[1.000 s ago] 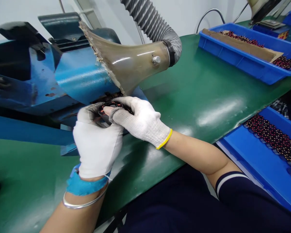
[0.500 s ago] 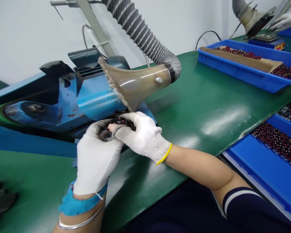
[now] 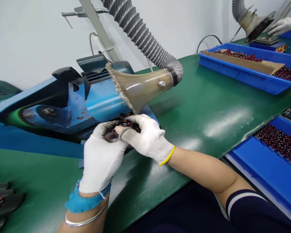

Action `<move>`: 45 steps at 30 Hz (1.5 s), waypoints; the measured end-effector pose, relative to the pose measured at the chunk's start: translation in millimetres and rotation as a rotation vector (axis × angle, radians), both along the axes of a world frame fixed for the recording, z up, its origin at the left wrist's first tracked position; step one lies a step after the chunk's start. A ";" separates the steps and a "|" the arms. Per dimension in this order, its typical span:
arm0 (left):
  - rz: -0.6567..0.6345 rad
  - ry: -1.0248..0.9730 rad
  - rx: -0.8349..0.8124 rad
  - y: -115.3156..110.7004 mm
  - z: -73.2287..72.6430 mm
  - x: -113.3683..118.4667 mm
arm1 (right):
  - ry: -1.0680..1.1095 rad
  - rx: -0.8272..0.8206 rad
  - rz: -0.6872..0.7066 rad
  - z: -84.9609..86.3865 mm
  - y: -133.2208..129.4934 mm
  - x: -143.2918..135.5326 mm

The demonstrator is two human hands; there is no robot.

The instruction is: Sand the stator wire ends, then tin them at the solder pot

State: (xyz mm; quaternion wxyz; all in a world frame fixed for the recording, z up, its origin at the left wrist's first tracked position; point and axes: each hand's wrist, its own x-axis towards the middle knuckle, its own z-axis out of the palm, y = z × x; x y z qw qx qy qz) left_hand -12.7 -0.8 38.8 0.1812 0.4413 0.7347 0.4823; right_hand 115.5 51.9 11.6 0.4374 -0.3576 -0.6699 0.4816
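Note:
Between both hands is a small dark part with copper-coloured wires [image 3: 124,124], mostly hidden by the gloved fingers. My left hand [image 3: 105,157], in a white glove with grey fingertips, is curled round its near left side. On the right side, my right hand [image 3: 147,136] grips the same part, its thumb pressed on the front and its fingers over the top. A bare fingertip pokes out of the right glove. Both hands are at the lower front of a blue belt machine [image 3: 106,100], right under the flared mouth of a tan suction hood [image 3: 143,84].
A grey ribbed hose [image 3: 145,37] runs up from the hood. Blue trays [image 3: 237,72] of small dark, dotted parts stand at the back right and lower right. Similar dark curved pieces [image 3: 12,202] lie at the lower left. A co-worker's gloved hand [image 3: 283,26] is at the far right.
The whole view has shifted slightly, so the machine and hands appear a little further right and lower. Both hands keep their hold on the part. The co-worker's hand has moved slightly left.

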 end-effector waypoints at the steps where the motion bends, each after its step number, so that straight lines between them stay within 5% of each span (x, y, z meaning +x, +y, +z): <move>1: 0.003 0.004 0.004 0.8 0.2 1.0 | 0.001 -0.005 0.013 0.0 1.1 0.3; 4: -0.016 0.011 0.039 -0.5 -7.0 3.6 | 0.019 -0.040 0.050 -1.3 -0.1 3.6; 11: -0.018 0.003 0.282 -20.8 -48.4 4.9 | 0.011 0.004 0.010 -18.2 -18.5 10.9; 20: -0.007 -0.021 0.168 1.1 -27.2 -1.2 | -0.017 0.020 -0.011 -1.0 -0.3 -0.7; 25: 0.020 0.002 0.310 -13.8 -44.9 10.0 | 0.022 0.068 0.011 -13.0 -8.9 7.9; 30: -0.027 0.042 0.433 -37.5 -74.0 2.4 | -0.011 0.275 0.189 -24.6 -8.7 20.9; 36: -0.025 0.103 0.431 -42.8 -77.6 -5.2 | -0.087 0.451 0.422 -17.8 4.3 31.7; 41: -0.102 0.115 0.436 -45.6 -76.7 -4.7 | -0.363 0.451 0.290 -9.9 3.8 38.8; 45: -0.076 0.122 0.430 -49.9 -75.8 -9.3 | -0.195 0.310 0.012 3.1 11.8 52.8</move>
